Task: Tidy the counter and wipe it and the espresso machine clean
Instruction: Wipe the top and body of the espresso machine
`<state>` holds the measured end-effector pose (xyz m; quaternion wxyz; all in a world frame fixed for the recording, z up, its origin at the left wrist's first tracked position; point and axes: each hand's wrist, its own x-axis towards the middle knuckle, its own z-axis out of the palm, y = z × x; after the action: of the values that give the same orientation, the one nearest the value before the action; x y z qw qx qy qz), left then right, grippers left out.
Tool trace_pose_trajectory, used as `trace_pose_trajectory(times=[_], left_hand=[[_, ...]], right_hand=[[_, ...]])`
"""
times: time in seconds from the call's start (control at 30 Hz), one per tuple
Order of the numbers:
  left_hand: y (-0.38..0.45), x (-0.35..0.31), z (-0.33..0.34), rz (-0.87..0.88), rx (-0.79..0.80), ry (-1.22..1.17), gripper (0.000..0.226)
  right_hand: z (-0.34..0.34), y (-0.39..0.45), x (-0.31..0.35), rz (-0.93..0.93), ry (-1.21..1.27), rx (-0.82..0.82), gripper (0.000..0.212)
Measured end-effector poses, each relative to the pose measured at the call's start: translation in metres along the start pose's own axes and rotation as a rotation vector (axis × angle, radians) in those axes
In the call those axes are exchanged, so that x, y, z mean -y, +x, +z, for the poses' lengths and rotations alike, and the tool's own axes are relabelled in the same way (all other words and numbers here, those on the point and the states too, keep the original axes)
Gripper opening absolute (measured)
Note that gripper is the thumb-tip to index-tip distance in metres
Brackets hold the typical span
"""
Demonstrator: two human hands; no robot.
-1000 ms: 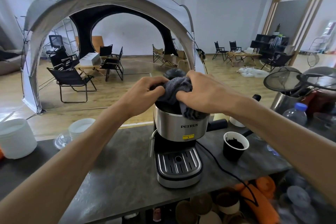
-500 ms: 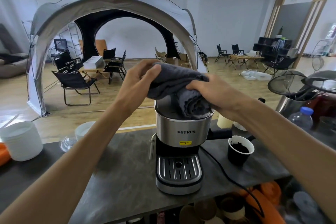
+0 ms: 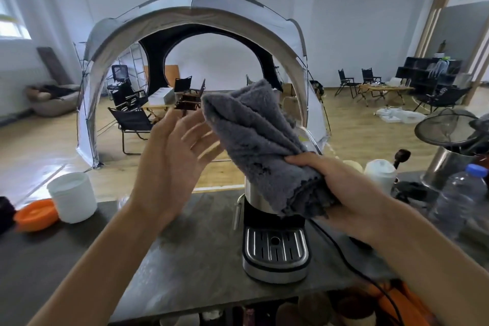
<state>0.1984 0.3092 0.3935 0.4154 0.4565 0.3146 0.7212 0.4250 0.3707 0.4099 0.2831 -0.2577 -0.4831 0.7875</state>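
The dark surface (image 3: 201, 241) stretches below both hands, and the espresso machine (image 3: 275, 251) stands on it directly under the fingers of the right hand (image 3: 344, 193). Those fingers are clamped on the lower end of the grey cloth (image 3: 259, 140), which is folded in a thick bundle. The long axis of the bundle runs from the right fingers up and to the left, so its free end is raised above the machine and touches no part of it. The left hand (image 3: 172, 164) is open beside that upper end, fingers (image 3: 195, 137) spread and holding nothing (their tips seem just beside the cloth, though contact cannot be confirmed). The right hand is therefore nearer to the machine, and the next wipe probably needs the cloth brought straight down. Left of the left fingers, well apart, stand a white jar (image 3: 72, 196) and an orange dish (image 3: 35, 214).
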Motion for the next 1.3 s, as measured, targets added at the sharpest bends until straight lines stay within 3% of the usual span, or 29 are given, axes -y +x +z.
trace_pose_trajectory(times=[0.17, 0.27, 0.4, 0.53, 0.67, 0.8, 0.9, 1.03, 1.1, 1.17, 1.23, 1.3], left_hand=[[-0.077, 0.046, -0.011, -0.239, 0.070, -0.116, 0.074], [-0.100, 0.051, -0.014, -0.291, -0.109, -0.248, 0.075], [-0.113, 0.042, -0.023, -0.327, -0.328, -0.173, 0.067], [-0.123, 0.035, -0.036, -0.384, -0.509, -0.100, 0.050], [-0.130, 0.034, -0.045, -0.439, -0.623, 0.103, 0.035], [-0.123, 0.025, -0.043, -0.341, -0.662, 0.317, 0.024], [-0.118, 0.014, -0.033, -0.177, -0.556, 0.577, 0.025], [-0.128, 0.005, -0.016, -0.030, -0.193, 0.910, 0.037], [-0.139, 0.004, -0.008, -0.050, 0.036, 0.920, 0.058], [-0.148, 0.004, -0.005, -0.049, 0.221, 1.089, 0.088], [-0.151, 0.009, -0.003, -0.042, 0.291, 1.301, 0.123], [-0.148, 0.018, -0.002, 0.104, 0.248, 1.474, 0.136]], right_hand=[[0.017, 0.001, -0.069, 0.225, 0.223, 0.092, 0.033], [0.030, 0.004, -0.100, 0.340, 0.319, 0.129, 0.035], [0.038, 0.006, -0.126, 0.437, 0.334, 0.175, 0.041], [0.046, 0.005, -0.146, 0.509, 0.188, 0.166, 0.040], [0.052, 0.003, -0.156, 0.503, 0.103, 0.146, 0.035], [0.056, -0.003, -0.149, 0.449, 0.121, 0.116, 0.027], [0.053, -0.005, -0.145, 0.452, 0.163, 0.087, 0.029], [0.048, -0.007, -0.137, 0.440, 0.240, 0.065, 0.028], [0.046, -0.007, -0.132, 0.427, 0.279, 0.062, 0.030], [0.042, -0.007, -0.128, 0.434, 0.322, 0.054, 0.034], [0.038, -0.009, -0.123, 0.431, 0.348, 0.077, 0.038], [0.036, -0.013, -0.117, 0.410, 0.351, 0.111, 0.043]])
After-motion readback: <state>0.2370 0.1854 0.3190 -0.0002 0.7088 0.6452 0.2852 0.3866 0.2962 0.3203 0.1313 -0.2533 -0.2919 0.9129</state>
